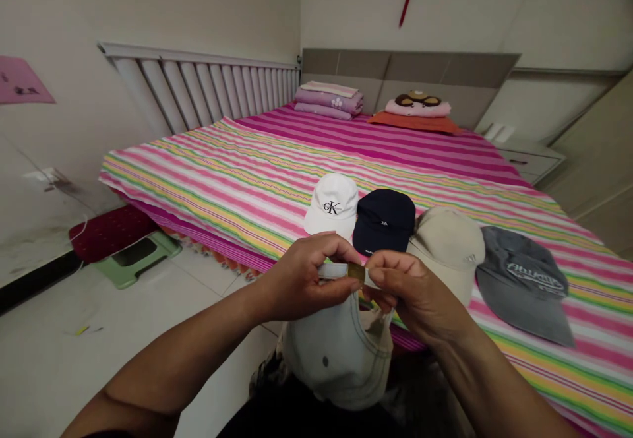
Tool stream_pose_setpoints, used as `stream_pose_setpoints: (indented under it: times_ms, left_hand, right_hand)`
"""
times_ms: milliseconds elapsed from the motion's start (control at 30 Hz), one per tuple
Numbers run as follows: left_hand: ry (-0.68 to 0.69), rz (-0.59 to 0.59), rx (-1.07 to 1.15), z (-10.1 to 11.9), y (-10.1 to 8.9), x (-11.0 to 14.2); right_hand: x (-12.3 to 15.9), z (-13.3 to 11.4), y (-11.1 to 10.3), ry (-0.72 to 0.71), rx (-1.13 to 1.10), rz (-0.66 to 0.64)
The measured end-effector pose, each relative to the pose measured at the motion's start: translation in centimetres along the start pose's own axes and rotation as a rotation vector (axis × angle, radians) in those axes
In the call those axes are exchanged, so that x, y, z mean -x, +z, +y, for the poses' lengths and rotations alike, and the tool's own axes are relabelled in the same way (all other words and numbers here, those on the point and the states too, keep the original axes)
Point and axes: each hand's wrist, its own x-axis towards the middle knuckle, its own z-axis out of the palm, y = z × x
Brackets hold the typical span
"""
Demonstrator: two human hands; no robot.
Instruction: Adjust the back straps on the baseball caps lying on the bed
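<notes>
A pale grey-green baseball cap (331, 352) hangs below my hands over my lap, its back opening facing up. Its strap (332, 270) runs through a brass-coloured buckle (355, 273). My left hand (311, 276) pinches the strap and buckle from the left. From the other side, my right hand (403, 286) grips the strap's right part between thumb and fingers. Just beyond my hands, a white cap (333, 204), a navy cap (385, 220), a beige cap (450, 243) and a grey cap (527, 283) lie in a row on the bed.
The bed (208, 181) has a striped sheet. Folded purple bedding (329, 101) and a pink and orange pile (418, 115) rest by the headboard (390, 72). A green stool (138, 260) stands on the floor at left; a white bedside cabinet (529, 161) is at right.
</notes>
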Motion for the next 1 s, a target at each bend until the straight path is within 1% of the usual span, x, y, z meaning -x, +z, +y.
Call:
stream_pose_setpoints:
  times_ms: [233, 367, 433, 500, 567, 633, 700, 767, 900, 1000]
  left_hand:
    - [0.051, -0.013, 0.000, -0.1, 0.2, 0.1]
    - [0.022, -0.015, 0.067, 0.0, 0.1, 0.2]
    - [-0.041, -0.036, 0.192, -0.2, 0.1, 0.1]
    - [-0.149, -0.081, 0.424, -0.7, 0.1, -0.1]
    - [-0.281, -0.152, 0.684, -1.4, 0.0, -0.4]
    - [-0.403, -0.253, 0.850, -2.0, -0.1, -0.8]
    - [-0.489, -0.349, 0.896, -2.3, -0.3, -1.1]
    - [-0.541, -0.388, 0.909, -2.4, -0.4, -1.3]
    - [-0.584, -0.349, 0.931, -2.0, -0.5, -1.3]
    - [-0.561, -0.290, 0.916, -2.0, -0.3, -1.2]
  right_hand:
    - [0.0, -0.2, 0.3, -0.004, -0.020, -0.012]
    - [0.1, -0.3, 0.5, 0.019, -0.028, 0.009]
    - [0.1, -0.3, 0.5, 0.020, -0.021, 0.006]
    - [0.1, -0.2, 0.5, 0.016, -0.030, 0.000]
    - [0.1, -0.1, 0.5, 0.008, -0.044, -0.007]
    - [0.0, 0.1, 0.6, 0.000, -0.041, -0.007]
    - [0.0, 0.0, 0.6, -0.006, -0.024, -0.006]
    - [0.0, -0.1, 0.7, -0.011, -0.008, -0.007]
    - [-0.1, -0.4, 0.4, -0.016, 0.017, -0.017]
    - [-0.3, -0.3, 0.2, -0.003, 0.016, -0.038]
